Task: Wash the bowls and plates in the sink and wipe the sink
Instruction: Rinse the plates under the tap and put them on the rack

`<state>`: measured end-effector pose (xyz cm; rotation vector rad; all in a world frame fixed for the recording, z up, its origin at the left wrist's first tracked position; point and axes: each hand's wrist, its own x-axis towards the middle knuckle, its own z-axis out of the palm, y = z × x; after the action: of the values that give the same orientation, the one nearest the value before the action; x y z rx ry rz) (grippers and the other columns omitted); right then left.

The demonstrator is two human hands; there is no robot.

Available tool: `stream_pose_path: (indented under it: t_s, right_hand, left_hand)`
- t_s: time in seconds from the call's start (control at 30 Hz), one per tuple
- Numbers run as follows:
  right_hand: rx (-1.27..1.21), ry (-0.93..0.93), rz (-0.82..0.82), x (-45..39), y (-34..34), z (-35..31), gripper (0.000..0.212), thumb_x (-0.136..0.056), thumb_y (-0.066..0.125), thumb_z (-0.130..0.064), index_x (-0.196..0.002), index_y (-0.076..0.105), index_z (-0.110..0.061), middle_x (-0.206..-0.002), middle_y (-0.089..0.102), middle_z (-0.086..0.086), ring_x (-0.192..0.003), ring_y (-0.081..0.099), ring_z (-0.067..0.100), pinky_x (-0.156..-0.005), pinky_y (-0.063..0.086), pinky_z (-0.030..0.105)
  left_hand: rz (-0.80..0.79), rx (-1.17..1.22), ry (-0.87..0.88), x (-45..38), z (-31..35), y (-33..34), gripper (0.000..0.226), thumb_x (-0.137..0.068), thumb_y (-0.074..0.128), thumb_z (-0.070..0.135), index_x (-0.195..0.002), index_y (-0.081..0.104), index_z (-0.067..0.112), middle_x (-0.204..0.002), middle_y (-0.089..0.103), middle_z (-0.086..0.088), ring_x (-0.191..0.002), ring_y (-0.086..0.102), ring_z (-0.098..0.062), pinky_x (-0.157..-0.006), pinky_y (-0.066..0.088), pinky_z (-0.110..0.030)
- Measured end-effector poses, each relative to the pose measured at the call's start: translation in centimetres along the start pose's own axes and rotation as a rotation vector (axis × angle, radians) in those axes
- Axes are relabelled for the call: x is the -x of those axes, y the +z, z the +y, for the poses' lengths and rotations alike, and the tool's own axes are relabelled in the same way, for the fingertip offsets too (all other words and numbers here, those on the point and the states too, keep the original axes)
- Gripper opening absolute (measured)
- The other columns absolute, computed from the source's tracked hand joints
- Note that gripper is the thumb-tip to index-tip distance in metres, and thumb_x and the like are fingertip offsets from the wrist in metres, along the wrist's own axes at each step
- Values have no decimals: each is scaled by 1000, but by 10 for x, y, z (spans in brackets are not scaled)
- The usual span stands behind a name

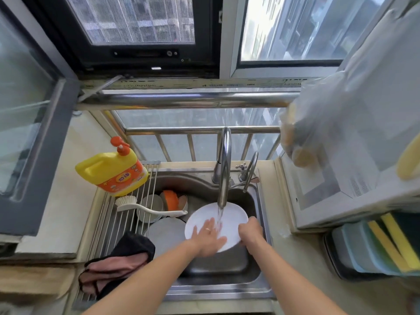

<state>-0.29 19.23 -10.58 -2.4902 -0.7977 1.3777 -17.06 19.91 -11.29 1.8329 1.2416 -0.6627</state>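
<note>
A white plate (pixel 229 214) is held tilted over the steel sink (pixel 218 280), under water running from the faucet (pixel 223 169). My left hand (pixel 208 235) lies flat on the plate's face with fingers spread. My right hand (pixel 250 230) grips the plate's right rim. To the left in the sink lie another white plate (pixel 167 233), a steel bowl (pixel 151 204) and an orange bowl (pixel 171 200).
A roll-up drying rack (pixel 118 223) covers the sink's left side, carrying a yellow detergent bottle (pixel 113 169), a white dish brush (pixel 141 208) and a black-and-pink cloth (pixel 118 260). A microwave (pixel 318 196) and a tub of sponges (pixel 372 246) stand on the right.
</note>
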Motion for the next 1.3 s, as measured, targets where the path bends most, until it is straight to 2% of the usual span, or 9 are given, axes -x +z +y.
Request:
stream_pose_path:
  t_s: [0.13, 0.23, 0.33, 0.47, 0.6, 0.87, 1.03, 1.2, 1.3]
  right_hand:
    - [-126, 26, -56, -1, 15, 3, 46, -98, 51, -21, -141, 42, -9, -133, 57, 15, -112, 61, 31, -88, 58, 40]
    - [-194, 22, -112, 1, 22, 6, 35, -93, 48, -15, -127, 50, -9, -123, 61, 15, -102, 62, 28, -69, 52, 33]
    - [-191, 16, -122, 0, 22, 12, 26, -90, 44, -9, -114, 53, -10, -114, 63, 15, -96, 63, 29, -62, 49, 32]
    - [-166, 26, -108, 1, 17, 18, 21, -98, 42, -8, -118, 50, -10, -113, 60, 13, -95, 60, 28, -50, 45, 26]
    - [-170, 32, -29, -1, 19, 17, 24, -99, 43, -9, -122, 49, -9, -119, 59, 15, -99, 60, 30, -60, 54, 33]
    - [-217, 76, -66, 19, 26, 1, 49, -99, 50, -8, -146, 37, -10, -140, 52, 17, -121, 56, 35, -93, 55, 43]
    - [-280, 80, -59, 24, 26, 4, 37, -96, 44, -7, -133, 45, -9, -123, 57, 16, -103, 61, 33, -79, 62, 51]
    - [-229, 88, -39, 25, 20, 11, 31, -101, 42, -7, -132, 44, -9, -125, 55, 14, -104, 59, 32, -75, 64, 48]
    - [-208, 96, -2, 27, 20, 8, 34, -101, 44, -7, -135, 43, -7, -129, 55, 17, -102, 59, 33, -75, 64, 46]
  left_hand:
    - [47, -28, 165, -5, 22, -6, 56, -106, 11, 55, -158, -7, 43, -167, -19, 3, -153, -21, -22, -122, -14, -55]
    - [89, -112, 194, -13, 10, -12, 56, -107, 12, 50, -158, -7, 40, -167, -18, 3, -153, -20, -20, -123, -12, -52]
    - [115, -132, 132, -18, -16, -13, 59, -107, 15, 47, -159, -11, 36, -167, -20, 1, -153, -21, -21, -123, -12, -51]
    - [81, -150, -7, -19, -44, -12, 65, -107, 13, 50, -160, -10, 21, -167, -21, -3, -153, -21, -21, -124, -11, -46]
    - [23, -120, -6, -3, -42, -6, 69, -106, 16, 51, -160, -11, 17, -167, -21, -4, -154, -18, -22, -125, -10, -44]
    - [34, -39, 240, 15, -9, 6, 52, -104, 8, 60, -153, -6, 56, -166, -21, 10, -150, -28, -13, -119, -22, -54]
    - [64, -127, 124, 0, -30, -3, 57, -106, 13, 52, -158, -7, 42, -166, -23, 5, -152, -26, -20, -120, -16, -54]
    - [66, -151, -87, 8, -51, -4, 62, -107, 13, 47, -161, -7, 24, -168, -16, -2, -154, -18, -24, -122, -11, -56]
    - [63, -178, -39, 25, -41, 2, 57, -107, 14, 40, -161, 2, 25, -169, -3, -6, -156, -8, -25, -118, -14, -64]
